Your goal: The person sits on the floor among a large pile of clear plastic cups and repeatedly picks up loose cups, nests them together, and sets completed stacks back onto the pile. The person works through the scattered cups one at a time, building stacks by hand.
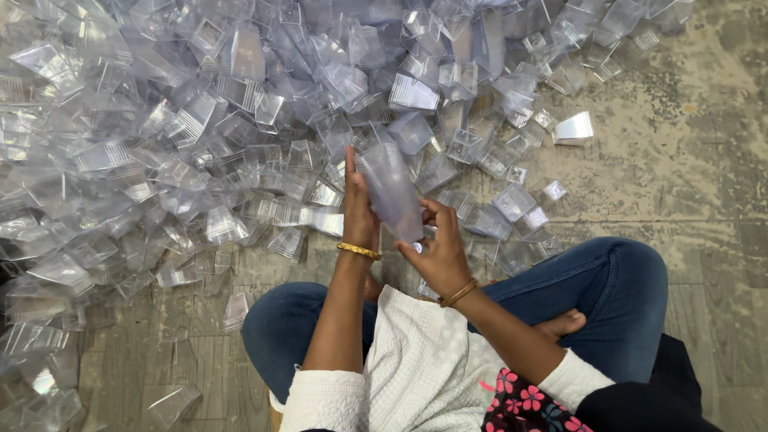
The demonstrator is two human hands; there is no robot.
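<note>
A nested stack of clear plastic cups (390,190) stands tilted between both hands, above my lap. My left hand (358,210) grips the stack's left side, fingers stretched up along it. The right hand (438,248) holds its lower end from the right and underneath. Each wrist wears a gold bangle. I sit cross-legged in blue jeans (616,288) on the floor.
A big heap of loose clear square plastic cups (200,120) covers the floor ahead and to the left. More scattered cups (520,204) lie close to my right knee. One single cup (574,128) sits apart at the right. Worn stone floor (688,160) shows on the right.
</note>
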